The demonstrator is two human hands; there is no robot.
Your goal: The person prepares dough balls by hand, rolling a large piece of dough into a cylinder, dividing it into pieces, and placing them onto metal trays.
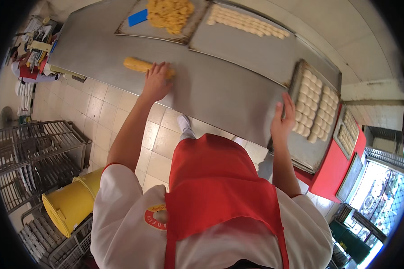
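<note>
On the steel worktable [215, 90] lies a smooth yellow roll [136, 64] that looks like dough. My left hand [159, 80] rests over its right end, fingers extended and slightly spread, hiding part of it. My right hand [284, 116] is beside the left rim of a metal baking tray [301, 153], thumb apart from the straight fingers. Whether it touches the rim is unclear. Pale dough balls [306, 101] sit in tight rows on that tray, and nothing shows in the right hand.
At the back, a tray [123, 30] holds a crumbly yellow mass [171, 15] and a blue scraper [138, 17]. Beside it, another tray [242, 50] carries pale dough pieces [245, 22]. A yellow bin [67, 205] and metal racks [40, 148] stand left; a person [28, 69] is farther off.
</note>
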